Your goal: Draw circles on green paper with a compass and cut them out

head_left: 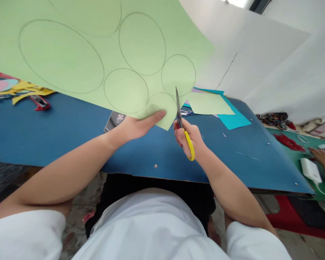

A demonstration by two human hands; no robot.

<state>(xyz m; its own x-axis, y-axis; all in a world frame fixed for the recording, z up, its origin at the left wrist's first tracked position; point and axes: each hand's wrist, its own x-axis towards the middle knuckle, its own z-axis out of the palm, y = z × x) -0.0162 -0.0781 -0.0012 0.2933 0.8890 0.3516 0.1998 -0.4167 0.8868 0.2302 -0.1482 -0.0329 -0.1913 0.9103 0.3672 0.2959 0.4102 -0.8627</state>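
A large sheet of light green paper [111, 54] with several drawn circles and ovals is held up above the table. My left hand [143, 124] pinches its lower corner, thumb on top over the smallest circle and the other fingers hidden underneath. In my right hand [189, 135] is a pair of scissors [190, 146] with yellow and red handles. Their blades point up at the sheet's right edge, near the two smallest circles; whether they are biting into the paper I cannot tell.
The blue table [78, 126] bears yellow paper scraps [27, 86] and a red cutter [40, 102] at left, a phone [114, 121] partly under the sheet, and stacked coloured paper [234, 117] at right. Beyond, another person's hand [323, 157] rests near a white charger [310, 170].
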